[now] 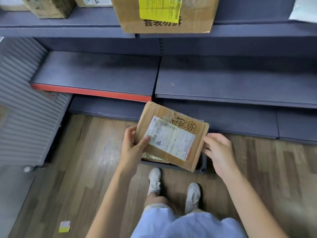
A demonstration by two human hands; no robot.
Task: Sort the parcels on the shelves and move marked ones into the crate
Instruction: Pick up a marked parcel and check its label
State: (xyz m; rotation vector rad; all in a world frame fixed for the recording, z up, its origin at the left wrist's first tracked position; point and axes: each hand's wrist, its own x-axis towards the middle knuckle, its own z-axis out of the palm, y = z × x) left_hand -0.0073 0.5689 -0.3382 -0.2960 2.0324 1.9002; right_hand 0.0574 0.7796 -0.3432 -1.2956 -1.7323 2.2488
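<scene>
A flat cardboard parcel [178,117] with a white shipping label and black handwritten characters on its top is held tilted in front of me. My left hand [133,146] grips its left edge, thumb on the label. My right hand [218,150] holds its right edge with curled fingers. Directly under the parcel lies a dark crate [203,166] on the floor, mostly hidden, with a gold-wrapped packet [152,157] showing inside.
Grey shelves [96,73] stand ahead, one with a red front edge. On an upper shelf rests a large cardboard box [164,14] with a yellow label, with smaller boxes [49,7] to its left. A grey ribbed suitcase [25,103] stands left. A yellow scrap [64,226] lies on the floor.
</scene>
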